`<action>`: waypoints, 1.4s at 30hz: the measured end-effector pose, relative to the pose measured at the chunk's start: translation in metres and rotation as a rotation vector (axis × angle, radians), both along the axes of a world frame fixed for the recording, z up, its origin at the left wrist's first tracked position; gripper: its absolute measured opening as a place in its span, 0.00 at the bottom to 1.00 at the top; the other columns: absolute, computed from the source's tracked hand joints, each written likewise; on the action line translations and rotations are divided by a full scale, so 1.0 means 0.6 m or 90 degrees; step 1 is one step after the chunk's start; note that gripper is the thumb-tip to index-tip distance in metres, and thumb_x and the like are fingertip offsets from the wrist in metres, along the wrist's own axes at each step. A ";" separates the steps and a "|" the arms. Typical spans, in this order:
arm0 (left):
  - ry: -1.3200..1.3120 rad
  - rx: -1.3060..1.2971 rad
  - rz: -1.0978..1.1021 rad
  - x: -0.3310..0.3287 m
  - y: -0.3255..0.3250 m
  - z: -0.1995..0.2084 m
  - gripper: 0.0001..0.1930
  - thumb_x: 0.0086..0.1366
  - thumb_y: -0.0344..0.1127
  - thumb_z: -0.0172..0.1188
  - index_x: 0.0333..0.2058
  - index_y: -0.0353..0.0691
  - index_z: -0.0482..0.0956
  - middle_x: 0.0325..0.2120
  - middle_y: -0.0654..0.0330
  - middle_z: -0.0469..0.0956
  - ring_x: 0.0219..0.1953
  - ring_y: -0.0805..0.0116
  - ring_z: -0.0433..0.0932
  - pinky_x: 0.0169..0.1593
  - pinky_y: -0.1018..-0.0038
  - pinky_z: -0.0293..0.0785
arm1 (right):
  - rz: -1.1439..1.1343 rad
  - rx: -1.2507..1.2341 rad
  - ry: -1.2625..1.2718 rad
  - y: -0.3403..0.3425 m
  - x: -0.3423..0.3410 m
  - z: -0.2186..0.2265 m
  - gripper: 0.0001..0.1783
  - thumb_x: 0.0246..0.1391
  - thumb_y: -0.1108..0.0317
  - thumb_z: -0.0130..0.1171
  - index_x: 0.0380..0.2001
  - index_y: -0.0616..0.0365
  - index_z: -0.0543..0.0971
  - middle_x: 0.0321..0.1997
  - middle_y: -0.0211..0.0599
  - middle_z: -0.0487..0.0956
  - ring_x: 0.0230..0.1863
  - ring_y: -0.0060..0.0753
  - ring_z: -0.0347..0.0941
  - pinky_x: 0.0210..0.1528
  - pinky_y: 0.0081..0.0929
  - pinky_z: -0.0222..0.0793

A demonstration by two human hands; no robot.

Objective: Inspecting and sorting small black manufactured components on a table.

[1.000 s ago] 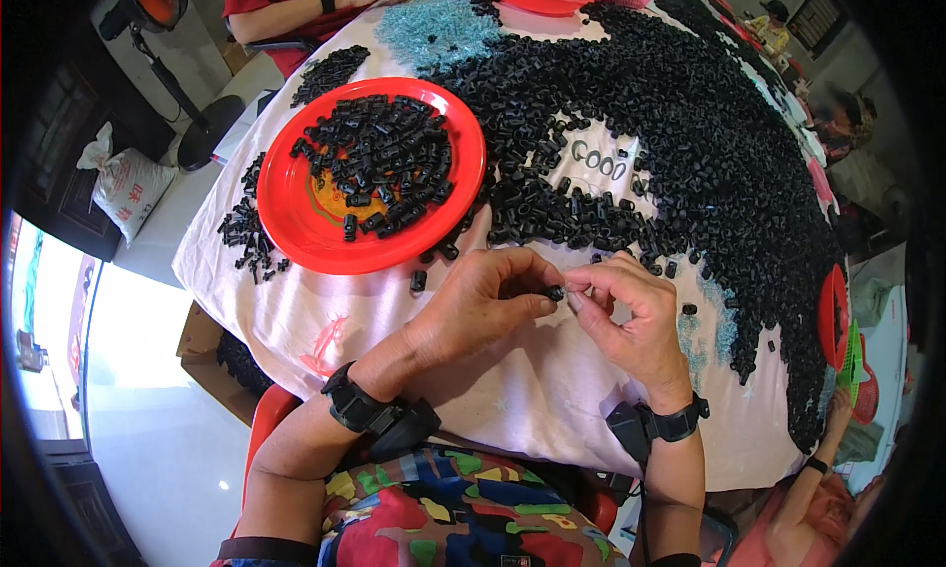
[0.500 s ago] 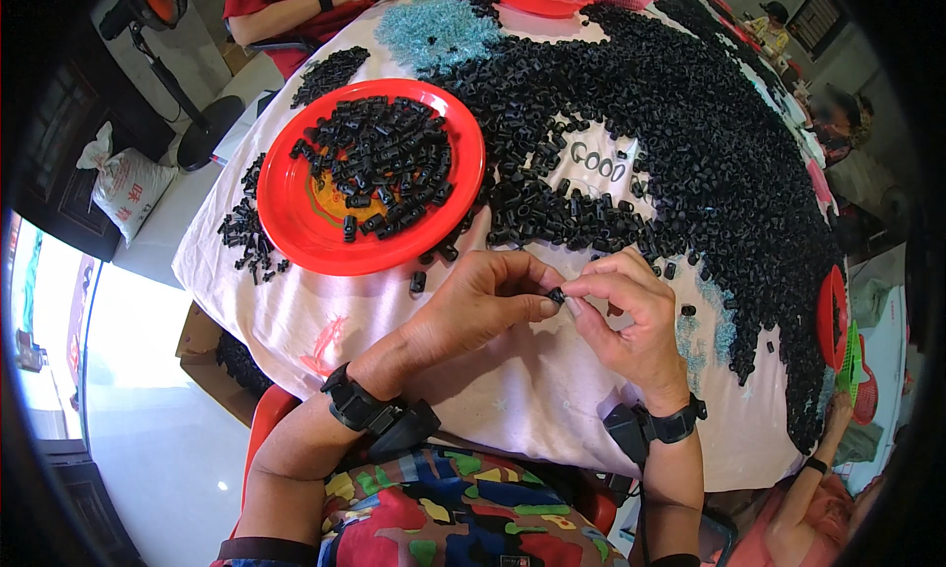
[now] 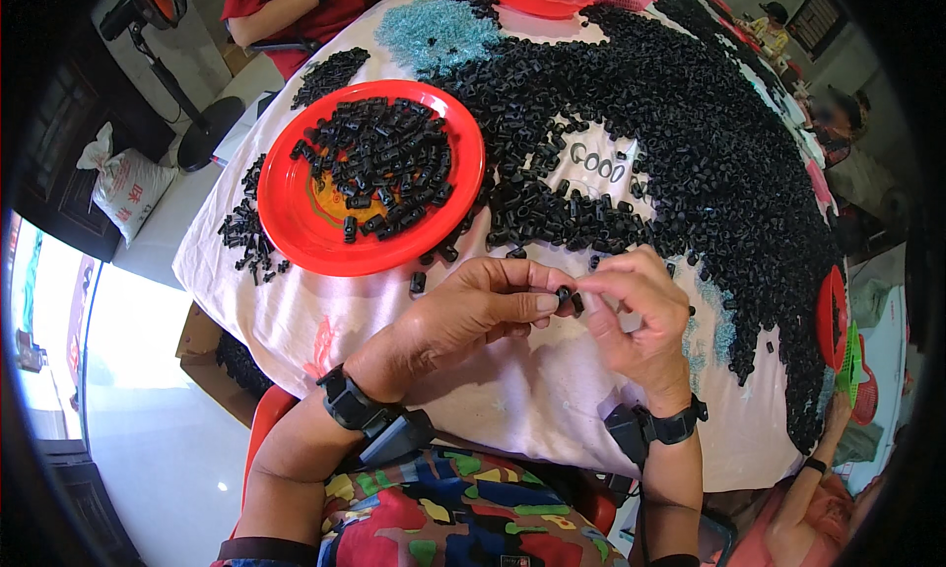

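Black plastic shows at the left hand's [image 3: 458, 306] fingertips: a small part [image 3: 564, 294], pinched between thumb and forefinger, held over the pale cloth [image 3: 537, 400] covering the bench. The right hand [image 3: 641, 316] faces it, thumb and forefinger bent in just beside that part; the tips are small and overlapped, so I cannot tell whether they grip anything. Beyond the left hand, a red plate [image 3: 284, 222] bears a pile [image 3: 384, 143] of similar black parts, and one loose piece [image 3: 418, 282] lies between plate and hand. A broad black heap [image 3: 700, 173] spreads across the bench, with a clear-blue pile [image 3: 434, 30] beyond the plate. Each wrist wears a black band [image 3: 355, 404].
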State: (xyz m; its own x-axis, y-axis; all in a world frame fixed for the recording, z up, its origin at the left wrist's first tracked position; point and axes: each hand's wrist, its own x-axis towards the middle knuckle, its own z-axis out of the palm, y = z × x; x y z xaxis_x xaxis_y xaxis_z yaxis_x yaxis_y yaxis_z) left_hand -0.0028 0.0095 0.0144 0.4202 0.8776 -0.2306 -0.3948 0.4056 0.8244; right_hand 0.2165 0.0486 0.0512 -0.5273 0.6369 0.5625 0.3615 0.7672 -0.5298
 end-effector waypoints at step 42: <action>0.108 0.121 0.053 0.008 -0.006 -0.013 0.11 0.72 0.33 0.64 0.49 0.35 0.81 0.40 0.65 0.83 0.40 0.79 0.81 0.45 0.81 0.77 | -0.039 -0.201 0.037 -0.011 -0.006 -0.019 0.13 0.56 0.80 0.65 0.45 0.60 0.85 0.32 0.34 0.82 0.25 0.23 0.72 0.28 0.21 0.68</action>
